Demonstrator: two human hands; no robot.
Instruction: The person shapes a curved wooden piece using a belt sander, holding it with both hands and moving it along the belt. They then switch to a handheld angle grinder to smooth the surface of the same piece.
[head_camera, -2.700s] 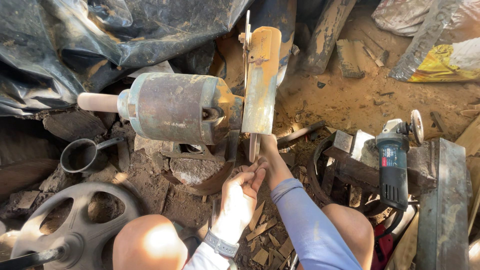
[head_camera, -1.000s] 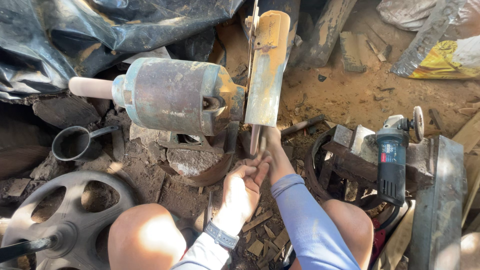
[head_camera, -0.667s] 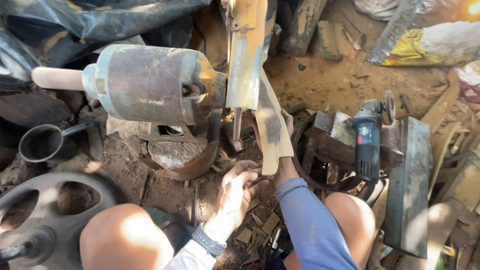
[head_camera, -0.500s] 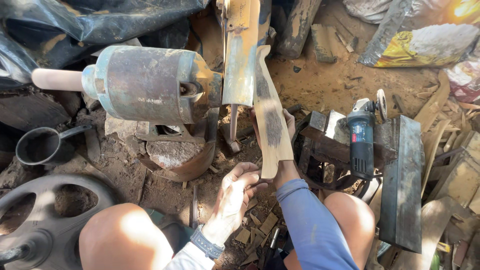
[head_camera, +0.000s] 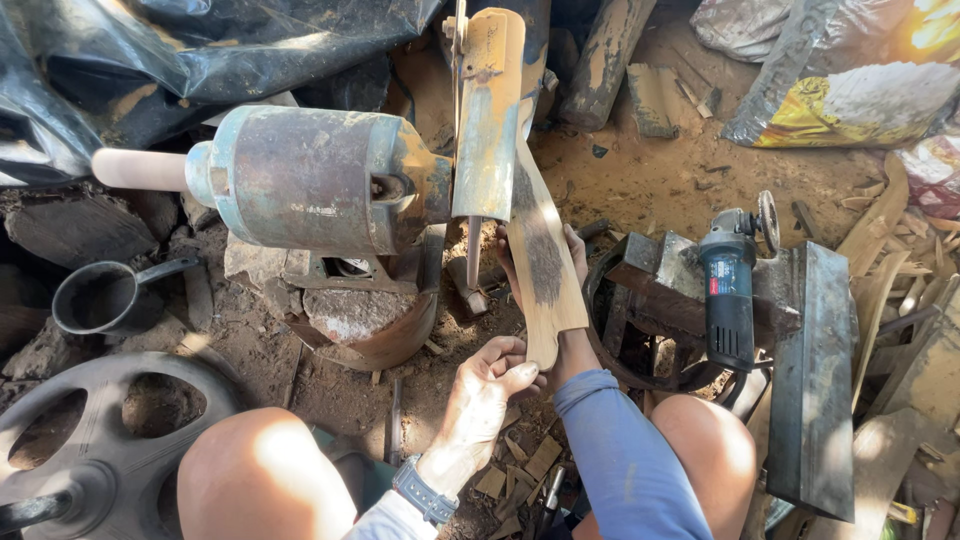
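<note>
A flat wooden slat (head_camera: 541, 262) with a dark scorched patch leans against the side of an upright sanding disc (head_camera: 487, 110) driven by a rusty blue-grey motor (head_camera: 310, 180). My right hand (head_camera: 572, 262) lies under the slat, fingers showing on both sides, and holds it up to the disc. My left hand (head_camera: 487, 385) grips the slat's near end from below. My right forearm wears a blue sleeve; a watch is on my left wrist.
An angle grinder (head_camera: 730, 290) rests on a metal block (head_camera: 810, 380) to the right. A black pan (head_camera: 100, 300) and a metal wheel (head_camera: 100, 450) lie at left. Black plastic sheeting (head_camera: 200, 50) is behind the motor. Wood offcuts litter the dirt floor.
The slat has been raised from low beneath the disc to lie flat against its side. Both hands stay on it, and the view has shifted slightly.
</note>
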